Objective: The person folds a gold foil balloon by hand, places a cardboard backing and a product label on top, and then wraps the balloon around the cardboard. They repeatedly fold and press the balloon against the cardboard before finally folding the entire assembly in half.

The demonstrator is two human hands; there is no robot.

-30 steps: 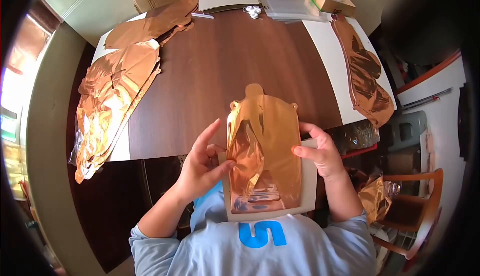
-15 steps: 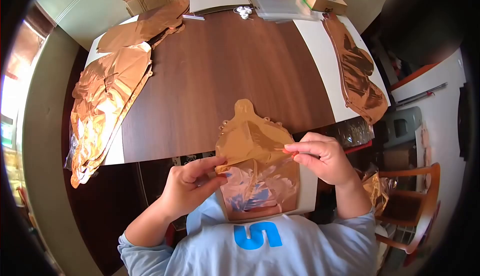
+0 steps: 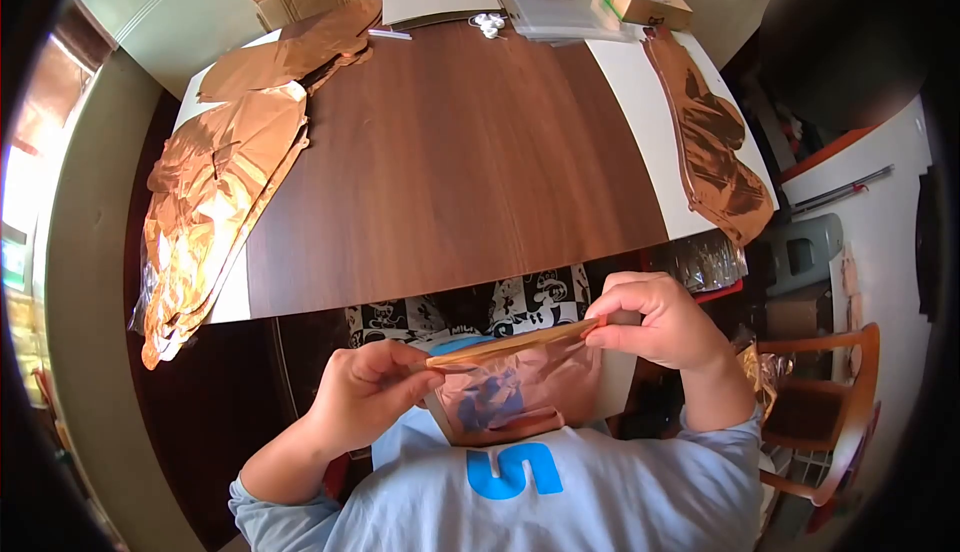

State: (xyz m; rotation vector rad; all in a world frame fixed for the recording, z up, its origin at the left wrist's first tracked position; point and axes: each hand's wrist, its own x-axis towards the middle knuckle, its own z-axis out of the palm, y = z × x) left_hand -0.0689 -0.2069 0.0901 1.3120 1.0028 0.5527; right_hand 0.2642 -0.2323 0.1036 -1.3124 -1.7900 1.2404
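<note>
A flat, uninflated copper-coloured foil balloon [image 3: 520, 382] stretches between my two hands in front of my chest. My left hand [image 3: 375, 382] pinches the left end of its upper edge between thumb and fingers. At the right end, my right hand [image 3: 650, 319] pinches the same edge with thumb and forefinger. That edge is seen as a narrow, nearly straight strip, slanting up to the right. Below it the shiny, creased face hangs toward my shirt and shows a bluish reflection. A pale sheet [image 3: 615, 382] lies behind its right side.
More flat foil balloons [image 3: 225, 172] are piled on the table's left side, and another foil balloon [image 3: 705, 142] lies on the right. The brown table [image 3: 460, 152] has white objects [image 3: 488, 24] and an open box [image 3: 645, 0] along its far edge. A wooden chair [image 3: 850, 402] stands at right.
The balloon's upper part, which stood up toward the table with its tab showing, has dropped out of sight. My hands still grip its edge, the left slightly lower.
</note>
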